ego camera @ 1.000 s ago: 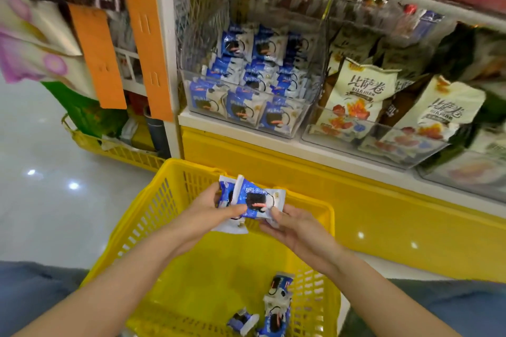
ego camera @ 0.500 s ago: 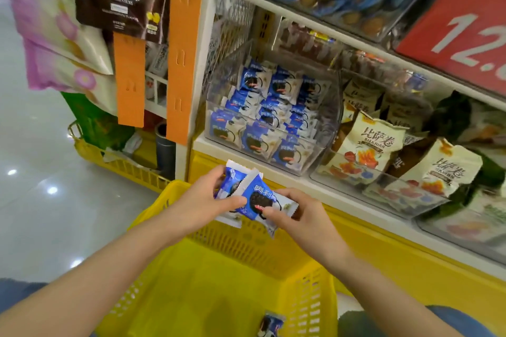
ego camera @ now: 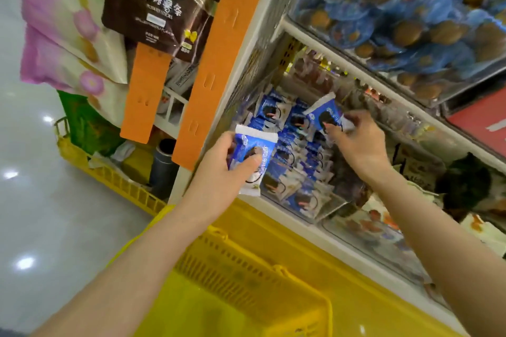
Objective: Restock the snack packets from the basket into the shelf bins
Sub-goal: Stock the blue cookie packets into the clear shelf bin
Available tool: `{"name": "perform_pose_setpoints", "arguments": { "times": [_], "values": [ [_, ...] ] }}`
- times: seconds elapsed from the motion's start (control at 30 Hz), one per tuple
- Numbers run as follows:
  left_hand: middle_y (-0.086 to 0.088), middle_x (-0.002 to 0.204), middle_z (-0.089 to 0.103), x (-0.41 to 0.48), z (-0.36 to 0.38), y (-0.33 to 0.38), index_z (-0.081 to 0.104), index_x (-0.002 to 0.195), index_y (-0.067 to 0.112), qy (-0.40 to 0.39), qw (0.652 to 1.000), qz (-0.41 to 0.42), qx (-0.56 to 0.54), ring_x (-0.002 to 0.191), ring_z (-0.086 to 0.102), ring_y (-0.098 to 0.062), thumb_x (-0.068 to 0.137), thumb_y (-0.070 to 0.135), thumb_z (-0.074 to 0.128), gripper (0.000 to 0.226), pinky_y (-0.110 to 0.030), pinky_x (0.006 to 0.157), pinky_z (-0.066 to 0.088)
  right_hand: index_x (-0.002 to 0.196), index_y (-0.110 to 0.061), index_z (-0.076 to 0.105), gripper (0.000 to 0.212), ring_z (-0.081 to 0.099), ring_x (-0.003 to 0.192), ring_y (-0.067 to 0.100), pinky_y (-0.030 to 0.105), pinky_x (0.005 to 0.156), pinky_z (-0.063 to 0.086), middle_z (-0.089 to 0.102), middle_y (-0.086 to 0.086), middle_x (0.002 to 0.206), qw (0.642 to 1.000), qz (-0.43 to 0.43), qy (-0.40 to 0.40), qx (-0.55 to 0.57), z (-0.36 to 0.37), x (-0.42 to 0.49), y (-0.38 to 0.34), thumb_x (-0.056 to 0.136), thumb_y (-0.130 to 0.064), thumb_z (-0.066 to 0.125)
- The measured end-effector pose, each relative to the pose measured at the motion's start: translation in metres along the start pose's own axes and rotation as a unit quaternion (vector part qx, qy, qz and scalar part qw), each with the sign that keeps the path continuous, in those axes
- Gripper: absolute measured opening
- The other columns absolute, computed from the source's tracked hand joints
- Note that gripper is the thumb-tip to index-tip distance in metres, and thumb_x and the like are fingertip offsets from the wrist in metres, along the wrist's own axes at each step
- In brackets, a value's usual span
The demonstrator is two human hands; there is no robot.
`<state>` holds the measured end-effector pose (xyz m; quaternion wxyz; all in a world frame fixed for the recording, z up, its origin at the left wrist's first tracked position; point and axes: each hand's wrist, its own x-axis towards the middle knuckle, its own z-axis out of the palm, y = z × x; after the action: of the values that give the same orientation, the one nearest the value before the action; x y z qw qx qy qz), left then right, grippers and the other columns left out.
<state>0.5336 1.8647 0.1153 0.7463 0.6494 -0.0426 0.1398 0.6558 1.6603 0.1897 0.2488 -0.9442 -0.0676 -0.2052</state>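
The snack packets [ego camera: 253, 156] are glossy plastic film, stacked in a clear, shiny plastic bin [ego camera: 315, 210]. The near yellow basket [ego camera: 246, 276] is moulded plastic lattice; the far-left floor [ego camera: 32, 200] is polished and reflective.

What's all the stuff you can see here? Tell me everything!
left packet: one, blue and white, before the bin's left side
right packet: one, blue and white, over the bin's packets
clear bin: one, see-through, lower shelf, full of blue packets
basket: one, yellow, below the shelf
strips: two, orange, hanging left of the shelf
bag: one, brown, hanging top left
round snacks: many, blue wrappers, upper shelf
left hand: one, grips left packet
right hand: one, pinches right packet
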Motion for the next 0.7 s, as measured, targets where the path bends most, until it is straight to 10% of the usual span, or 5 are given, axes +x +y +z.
{"name": "perform_pose_setpoints", "arguments": {
  "times": [0.17, 0.7],
  "values": [
    [0.019, 0.095, 0.062, 0.013, 0.003, -0.006, 0.051, 0.100, 0.034, 0.005, 1.000, -0.016, -0.022, 0.081, 0.059, 0.016, 0.090, 0.022, 0.057, 0.017, -0.003, 0.064, 0.045, 0.133, -0.004, 0.042, 0.047, 0.052, 0.114, 0.035, 0.031, 0.083, 0.039, 0.053, 0.019, 0.129, 0.976, 0.010, -0.095, -0.197, 0.012, 0.052, 0.035, 0.093, -0.024, 0.055],
    [0.008, 0.101, 0.067, 0.050, -0.004, -0.013, 0.057, 0.110, 0.022, 0.019, 0.997, -0.050, -0.062, 0.090, 0.063, -0.001, 0.089, 0.024, 0.059, 0.021, -0.020, 0.080, 0.053, 0.116, 0.001, 0.055, 0.040, 0.055, 0.110, 0.035, 0.040, 0.092, 0.044, 0.058, 0.021, 0.119, 0.942, 0.017, -0.139, -0.305, 0.050, 0.105, 0.052, 0.082, -0.013, 0.071]
  ]
}}
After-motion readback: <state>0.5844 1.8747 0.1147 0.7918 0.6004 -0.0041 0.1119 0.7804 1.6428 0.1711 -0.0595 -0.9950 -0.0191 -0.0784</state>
